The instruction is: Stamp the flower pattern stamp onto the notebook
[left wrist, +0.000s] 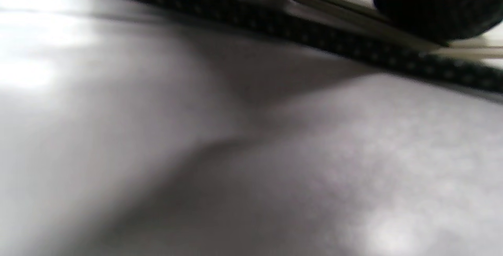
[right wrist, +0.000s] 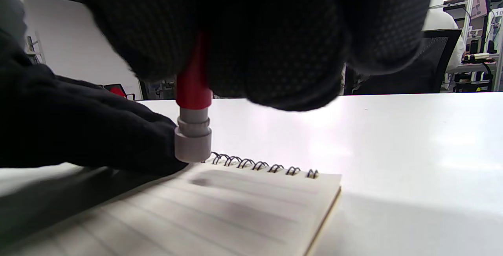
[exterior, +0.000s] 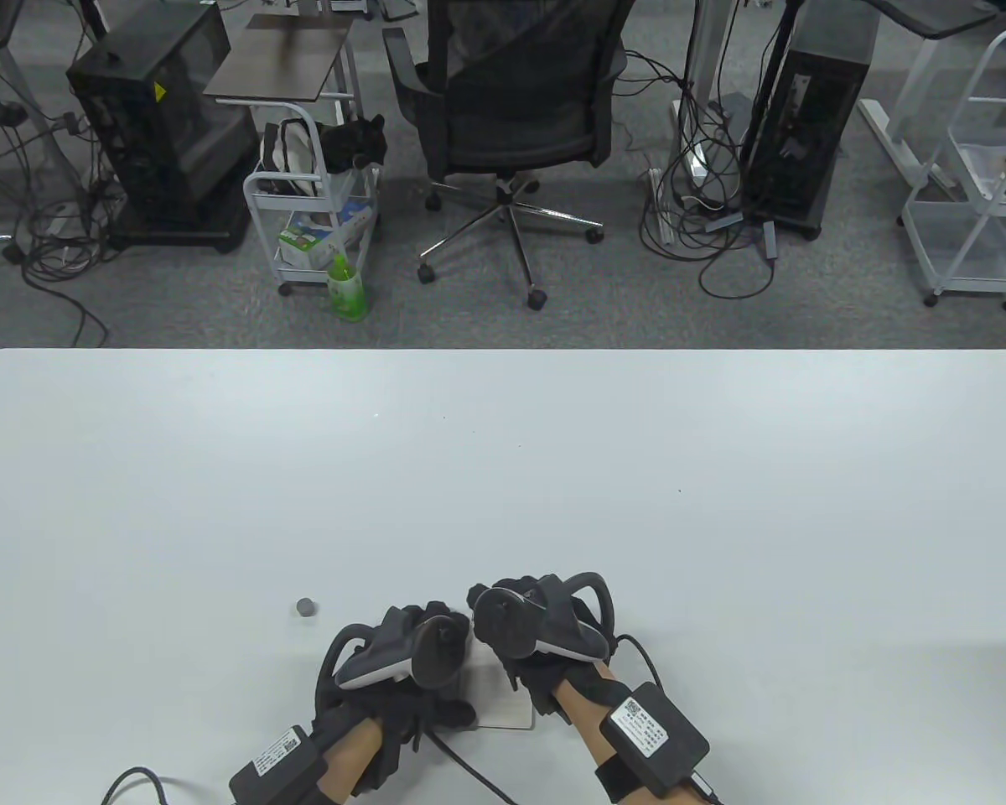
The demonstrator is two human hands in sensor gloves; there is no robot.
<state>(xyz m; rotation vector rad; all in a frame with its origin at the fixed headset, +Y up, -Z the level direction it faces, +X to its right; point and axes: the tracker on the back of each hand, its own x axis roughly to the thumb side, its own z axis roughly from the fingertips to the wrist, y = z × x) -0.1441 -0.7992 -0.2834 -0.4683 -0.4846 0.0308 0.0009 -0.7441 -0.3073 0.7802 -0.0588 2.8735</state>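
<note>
Two gloved hands work close together at the near edge of the white table [exterior: 503,470]. The right hand [exterior: 545,625] has its grip closed around the red barrel of the flower pattern stamp [right wrist: 192,130], holding it upright with its grey head low over the notebook [right wrist: 235,213]; the right wrist view suggests the face hangs just above the lined page near the spiral binding, though contact cannot be ruled out. The left hand [exterior: 407,658] rests on the notebook's left part, seemingly pressing it flat; how its fingers lie cannot be told, and the left wrist view shows only blurred table surface and a dark cable. The notebook lies open beneath both hands, mostly hidden in the table view. A small grey cap [exterior: 305,606], probably the stamp's cover, sits on the table just left of the hands.

The stamp looks light, rigid and smooth-sided, so a firm hold high on the barrel suits a straight downward press. The notebook's pages are thin and springy, likely to shift unless pinned, and a tilted stamp would probably print unevenly.
</note>
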